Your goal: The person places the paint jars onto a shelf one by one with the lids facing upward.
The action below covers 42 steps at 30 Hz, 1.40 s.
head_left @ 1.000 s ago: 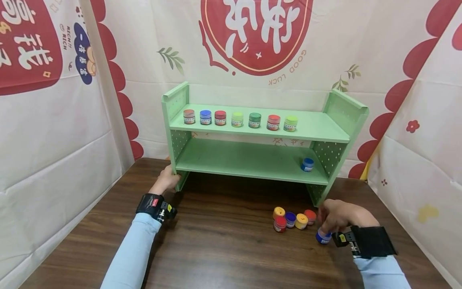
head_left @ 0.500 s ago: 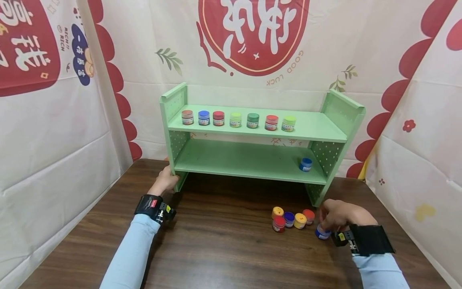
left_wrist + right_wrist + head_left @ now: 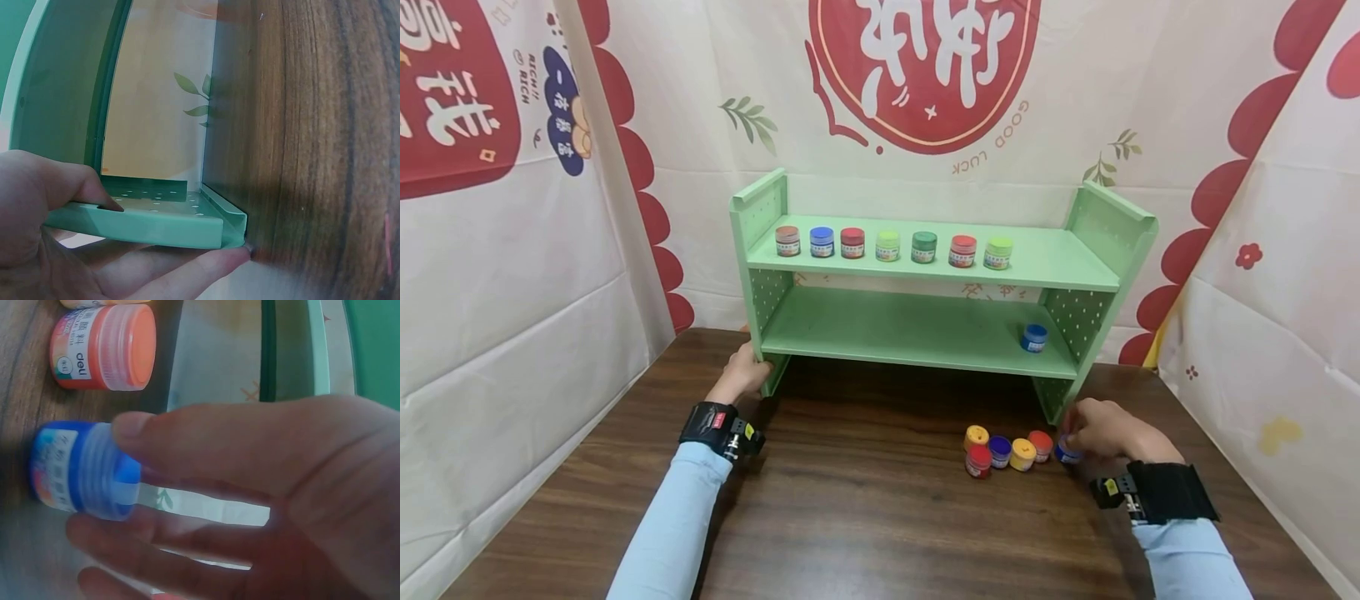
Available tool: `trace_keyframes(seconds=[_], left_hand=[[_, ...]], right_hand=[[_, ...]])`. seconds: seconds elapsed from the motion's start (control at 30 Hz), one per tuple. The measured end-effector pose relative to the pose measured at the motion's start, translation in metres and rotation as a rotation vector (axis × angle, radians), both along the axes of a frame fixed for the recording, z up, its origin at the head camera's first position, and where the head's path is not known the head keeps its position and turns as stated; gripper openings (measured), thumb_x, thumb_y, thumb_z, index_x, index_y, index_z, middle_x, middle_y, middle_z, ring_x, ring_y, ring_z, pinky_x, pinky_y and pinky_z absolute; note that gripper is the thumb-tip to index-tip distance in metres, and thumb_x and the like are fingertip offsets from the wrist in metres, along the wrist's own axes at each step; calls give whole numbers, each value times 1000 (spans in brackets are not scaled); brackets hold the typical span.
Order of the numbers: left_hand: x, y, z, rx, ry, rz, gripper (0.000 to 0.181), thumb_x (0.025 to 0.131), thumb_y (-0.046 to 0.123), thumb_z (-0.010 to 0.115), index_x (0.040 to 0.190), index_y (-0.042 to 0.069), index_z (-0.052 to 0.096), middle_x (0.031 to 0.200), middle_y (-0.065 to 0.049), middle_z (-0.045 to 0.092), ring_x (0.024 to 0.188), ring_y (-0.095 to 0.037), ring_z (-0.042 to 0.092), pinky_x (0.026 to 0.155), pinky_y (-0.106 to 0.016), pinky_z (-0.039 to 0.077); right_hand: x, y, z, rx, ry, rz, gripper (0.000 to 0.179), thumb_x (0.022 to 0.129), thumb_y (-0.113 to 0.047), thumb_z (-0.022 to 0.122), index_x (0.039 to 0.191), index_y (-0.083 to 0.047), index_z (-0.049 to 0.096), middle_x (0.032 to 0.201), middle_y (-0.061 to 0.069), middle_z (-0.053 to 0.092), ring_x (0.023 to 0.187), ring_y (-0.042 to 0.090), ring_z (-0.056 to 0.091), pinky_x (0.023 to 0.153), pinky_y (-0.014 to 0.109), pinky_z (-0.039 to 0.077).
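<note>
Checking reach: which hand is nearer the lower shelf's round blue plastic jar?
Right. The right grip is below and right of the jar; the left grip is far left, holding the green two-tier rack.

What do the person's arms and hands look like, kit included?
Light-blue sleeves reach to black wrist straps, each with a small black device bearing a yellow mark. The left strap has a red label. Left hand and right hand: no gloves.

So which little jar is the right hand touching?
It's the blue jar, rightmost on the table, beside the orange jar; the right hand holds it and no other.
</note>
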State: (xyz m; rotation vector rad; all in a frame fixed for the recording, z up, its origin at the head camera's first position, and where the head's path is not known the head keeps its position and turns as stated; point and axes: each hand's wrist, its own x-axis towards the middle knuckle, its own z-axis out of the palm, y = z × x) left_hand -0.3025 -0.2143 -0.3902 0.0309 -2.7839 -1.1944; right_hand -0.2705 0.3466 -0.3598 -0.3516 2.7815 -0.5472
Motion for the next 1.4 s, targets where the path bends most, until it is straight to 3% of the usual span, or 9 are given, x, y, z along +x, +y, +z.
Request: trace_keyframes(seconds=[0.17,0.27,0.5,0.73,0.8,0.93,1.1,1.4], left_hand=[[-1,0,0,-10,21,2,33,93,6,50,125,-2,56,110,-21,60,99,-36,57,85,-48,50],[-1,-1,0,-9,25,3,33,93,6,51,125,-2,56,109,-21,59,99,-36,56,87,-50,49],[-2,-4,0,3,17,8,38,91,5,50,128,-3,55,115,-24,61,99,-38,60,74,-42,54],[-2,-4,1,12,20,3,38,91,5,49,128,-3,54,113,-24,60,97,-36,60,72,-40,54],[-2,-3,0,22,20,3,38,91,5,49,128,-3,54,112,-23,60,96,-36,60,70,-40,55],[-2,-2,-2,10,27,0,37,92,5,50,128,-2,55,111,-22,60,97,-36,59,77,-44,53],[-1,-2,-3,-3,45,3,36,91,4,51,126,-1,56,112,-22,60,98,-36,57,84,-48,50],[1,-1,-2,48,6,-3,39,94,4,48,132,1,53,118,-26,60,94,-39,63,60,-43,60]], right_hand=[[-5,2,-1,-4,32,20,13,90,-5,69,103,-1,66,89,6,68,76,20,59,65,34,51],[-7,2,-2,8,57,26,15,90,-4,68,104,-1,67,91,6,69,80,22,58,68,35,49],[-10,2,0,4,77,38,24,87,-2,72,109,3,67,100,14,72,88,26,61,76,43,55],[-10,4,-2,-2,75,52,31,81,1,81,108,1,67,102,15,72,90,26,64,78,46,57],[-9,3,-1,3,68,47,31,82,-2,81,109,1,67,102,14,72,90,26,63,78,46,57],[-8,2,-1,18,53,29,32,85,-11,81,111,1,67,101,11,72,88,25,61,79,46,57],[-4,1,2,52,71,19,31,86,-23,82,105,-2,67,93,7,70,83,23,59,71,39,54],[10,-4,25,121,192,7,36,86,-33,81,107,-7,70,92,3,70,80,21,61,69,45,56]])
